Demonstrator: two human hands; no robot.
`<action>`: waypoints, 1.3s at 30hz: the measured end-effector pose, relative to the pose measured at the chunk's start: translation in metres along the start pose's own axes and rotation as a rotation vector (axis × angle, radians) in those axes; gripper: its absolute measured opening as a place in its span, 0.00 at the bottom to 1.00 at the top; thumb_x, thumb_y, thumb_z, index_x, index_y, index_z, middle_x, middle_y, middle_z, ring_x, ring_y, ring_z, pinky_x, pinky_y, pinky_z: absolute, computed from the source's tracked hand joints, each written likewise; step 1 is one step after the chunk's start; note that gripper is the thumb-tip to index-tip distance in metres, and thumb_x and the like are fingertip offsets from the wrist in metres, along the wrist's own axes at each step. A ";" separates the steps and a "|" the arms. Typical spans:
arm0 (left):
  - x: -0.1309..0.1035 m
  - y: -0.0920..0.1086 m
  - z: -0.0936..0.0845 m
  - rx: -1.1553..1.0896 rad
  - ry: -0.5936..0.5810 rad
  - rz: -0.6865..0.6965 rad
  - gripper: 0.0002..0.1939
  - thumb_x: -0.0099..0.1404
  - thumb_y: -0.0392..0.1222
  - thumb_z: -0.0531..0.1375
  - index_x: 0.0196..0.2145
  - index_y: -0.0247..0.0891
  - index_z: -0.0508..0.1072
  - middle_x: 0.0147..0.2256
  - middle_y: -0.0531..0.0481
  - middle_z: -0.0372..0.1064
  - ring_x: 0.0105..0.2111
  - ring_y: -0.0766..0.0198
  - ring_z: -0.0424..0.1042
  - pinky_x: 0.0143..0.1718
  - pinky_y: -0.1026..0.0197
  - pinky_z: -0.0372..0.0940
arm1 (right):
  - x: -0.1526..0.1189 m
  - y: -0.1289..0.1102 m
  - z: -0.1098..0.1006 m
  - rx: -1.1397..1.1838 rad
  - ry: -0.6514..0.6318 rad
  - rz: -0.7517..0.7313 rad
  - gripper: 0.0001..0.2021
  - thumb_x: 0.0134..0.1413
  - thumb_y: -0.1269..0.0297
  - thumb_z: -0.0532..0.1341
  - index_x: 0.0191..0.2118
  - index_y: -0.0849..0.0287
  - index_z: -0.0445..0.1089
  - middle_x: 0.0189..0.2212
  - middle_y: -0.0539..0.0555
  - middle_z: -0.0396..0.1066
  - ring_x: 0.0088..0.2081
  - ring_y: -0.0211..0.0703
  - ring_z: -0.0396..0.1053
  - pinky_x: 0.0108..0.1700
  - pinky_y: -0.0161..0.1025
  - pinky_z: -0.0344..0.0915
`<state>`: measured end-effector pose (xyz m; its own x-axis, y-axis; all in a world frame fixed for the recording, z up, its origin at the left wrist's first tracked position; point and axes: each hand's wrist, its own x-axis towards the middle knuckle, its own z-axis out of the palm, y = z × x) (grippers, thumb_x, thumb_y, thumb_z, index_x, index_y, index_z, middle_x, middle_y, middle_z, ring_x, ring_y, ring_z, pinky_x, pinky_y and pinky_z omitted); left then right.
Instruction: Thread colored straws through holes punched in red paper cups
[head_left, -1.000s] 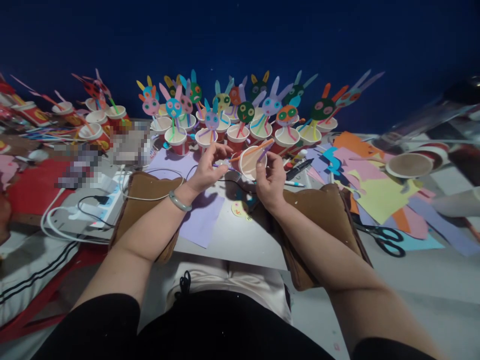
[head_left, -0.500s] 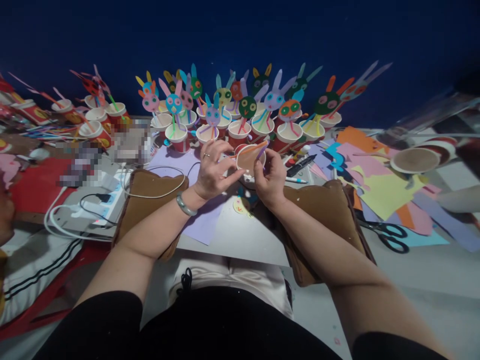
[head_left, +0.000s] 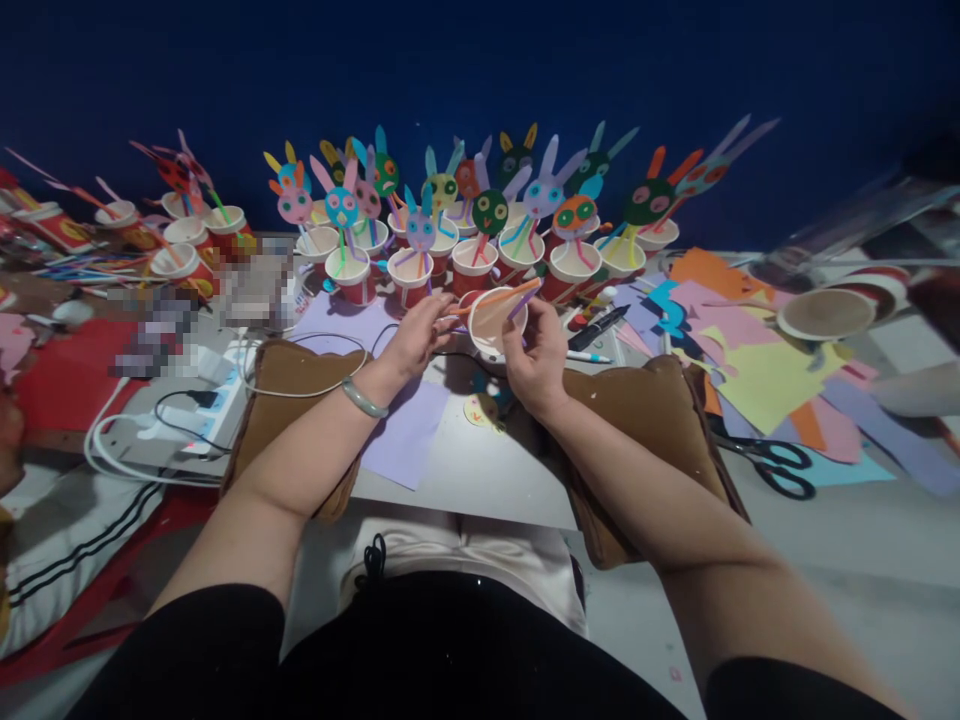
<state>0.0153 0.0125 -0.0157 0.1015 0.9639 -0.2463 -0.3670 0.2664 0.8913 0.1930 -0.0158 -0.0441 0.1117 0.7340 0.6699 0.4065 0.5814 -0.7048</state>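
Note:
My right hand [head_left: 538,355] grips the rim of a paper cup [head_left: 491,322], which is tilted toward me. An orange strip [head_left: 517,298] and a purple strip [head_left: 525,300] stick out of the cup near my fingers. At the cup's left side, my left hand [head_left: 420,335] has its fingers bent together round the end of an orange stick [head_left: 459,312]. Below the cup, a yellow paper face [head_left: 481,410] lies on the white sheet [head_left: 495,470] beside purple paper [head_left: 405,435].
Several red cups with paper rabbit heads [head_left: 491,213] stand behind my hands. Brown cushions [head_left: 645,430] lie under my forearms. Black scissors [head_left: 784,468] and paper scraps [head_left: 772,375] are right; a power strip [head_left: 221,405] and a person's clothed leg [head_left: 82,530] are left.
My left hand has moved left and down from the cup, its fingers drawing closer together. The cup has turned slightly, showing more of its inside.

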 end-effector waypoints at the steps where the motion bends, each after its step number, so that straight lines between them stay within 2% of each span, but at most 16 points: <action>1: -0.002 -0.001 0.002 -0.018 -0.036 -0.018 0.09 0.70 0.47 0.61 0.43 0.40 0.74 0.40 0.49 0.78 0.34 0.69 0.76 0.33 0.68 0.69 | -0.001 0.000 0.001 0.022 -0.004 0.001 0.20 0.67 0.48 0.57 0.54 0.56 0.66 0.44 0.60 0.75 0.41 0.51 0.75 0.45 0.51 0.74; 5: -0.007 -0.002 0.006 -0.070 -0.110 -0.076 0.13 0.72 0.50 0.60 0.41 0.37 0.77 0.37 0.48 0.80 0.33 0.66 0.78 0.33 0.66 0.72 | -0.006 -0.005 0.004 0.064 -0.091 0.036 0.17 0.65 0.51 0.58 0.52 0.55 0.68 0.41 0.58 0.76 0.39 0.50 0.74 0.45 0.51 0.74; 8: -0.005 -0.002 0.006 -0.101 -0.157 -0.121 0.12 0.72 0.47 0.60 0.38 0.36 0.79 0.34 0.49 0.80 0.32 0.66 0.79 0.34 0.66 0.72 | -0.008 -0.011 0.004 0.079 -0.180 0.066 0.16 0.62 0.52 0.61 0.49 0.55 0.68 0.35 0.54 0.75 0.34 0.47 0.71 0.41 0.48 0.73; 12: -0.002 -0.001 0.004 -0.087 -0.163 -0.116 0.10 0.71 0.44 0.61 0.38 0.35 0.80 0.32 0.51 0.80 0.30 0.68 0.77 0.33 0.67 0.70 | -0.005 -0.015 0.001 0.123 -0.273 0.095 0.22 0.57 0.46 0.65 0.50 0.56 0.68 0.35 0.53 0.75 0.33 0.46 0.72 0.38 0.45 0.72; 14: -0.002 -0.002 0.003 -0.056 -0.154 -0.117 0.12 0.70 0.46 0.62 0.37 0.35 0.80 0.31 0.50 0.80 0.30 0.66 0.77 0.34 0.65 0.71 | -0.001 -0.014 -0.001 0.090 -0.308 0.118 0.23 0.53 0.46 0.68 0.48 0.56 0.68 0.36 0.54 0.76 0.36 0.48 0.73 0.40 0.46 0.72; 17: -0.003 -0.003 0.002 0.007 -0.150 -0.125 0.14 0.71 0.49 0.61 0.37 0.34 0.80 0.33 0.48 0.81 0.31 0.65 0.78 0.36 0.63 0.71 | 0.006 -0.011 -0.004 0.015 -0.365 0.160 0.20 0.48 0.52 0.70 0.43 0.56 0.70 0.40 0.57 0.77 0.41 0.52 0.75 0.47 0.49 0.73; 20: -0.004 -0.006 0.003 0.050 -0.133 -0.157 0.16 0.72 0.49 0.59 0.40 0.34 0.81 0.32 0.48 0.80 0.29 0.64 0.77 0.33 0.63 0.70 | 0.012 -0.012 -0.007 -0.028 -0.426 0.187 0.19 0.45 0.57 0.71 0.42 0.56 0.71 0.43 0.58 0.79 0.43 0.53 0.76 0.50 0.51 0.72; 24: -0.005 -0.009 0.007 0.035 -0.087 -0.227 0.16 0.74 0.48 0.57 0.38 0.35 0.80 0.26 0.51 0.77 0.24 0.66 0.74 0.27 0.65 0.68 | 0.018 -0.023 -0.011 -0.097 -0.454 0.188 0.19 0.45 0.59 0.71 0.45 0.57 0.73 0.44 0.59 0.80 0.45 0.55 0.77 0.52 0.51 0.71; 27: -0.007 -0.009 0.011 0.031 -0.093 -0.283 0.18 0.76 0.48 0.55 0.38 0.35 0.79 0.28 0.49 0.78 0.25 0.66 0.75 0.28 0.65 0.70 | 0.022 -0.033 -0.014 -0.195 -0.480 0.211 0.19 0.48 0.59 0.70 0.46 0.59 0.75 0.43 0.60 0.81 0.45 0.58 0.78 0.50 0.51 0.71; 30: -0.008 -0.010 0.013 0.024 -0.111 -0.258 0.15 0.75 0.46 0.56 0.41 0.36 0.80 0.31 0.49 0.79 0.27 0.66 0.77 0.31 0.65 0.71 | 0.025 -0.039 -0.016 -0.278 -0.491 0.230 0.17 0.49 0.60 0.70 0.45 0.60 0.76 0.43 0.61 0.81 0.45 0.60 0.77 0.50 0.52 0.71; 35: -0.007 -0.013 0.012 0.009 -0.130 -0.233 0.11 0.74 0.42 0.57 0.40 0.36 0.79 0.31 0.50 0.79 0.28 0.67 0.76 0.32 0.66 0.70 | 0.026 -0.046 -0.018 -0.312 -0.490 0.201 0.08 0.51 0.63 0.68 0.38 0.57 0.74 0.36 0.55 0.79 0.41 0.54 0.76 0.47 0.49 0.70; 39: -0.009 -0.016 0.012 0.005 -0.144 -0.243 0.11 0.74 0.41 0.58 0.42 0.37 0.79 0.33 0.50 0.79 0.29 0.67 0.77 0.35 0.65 0.72 | 0.028 -0.048 -0.020 -0.368 -0.490 0.243 0.07 0.51 0.62 0.68 0.36 0.56 0.73 0.35 0.55 0.77 0.40 0.55 0.75 0.47 0.50 0.70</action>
<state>0.0318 -0.0009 -0.0231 0.3162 0.8619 -0.3964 -0.3110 0.4889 0.8150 0.1945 -0.0304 0.0134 -0.1507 0.9546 0.2570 0.7150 0.2848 -0.6385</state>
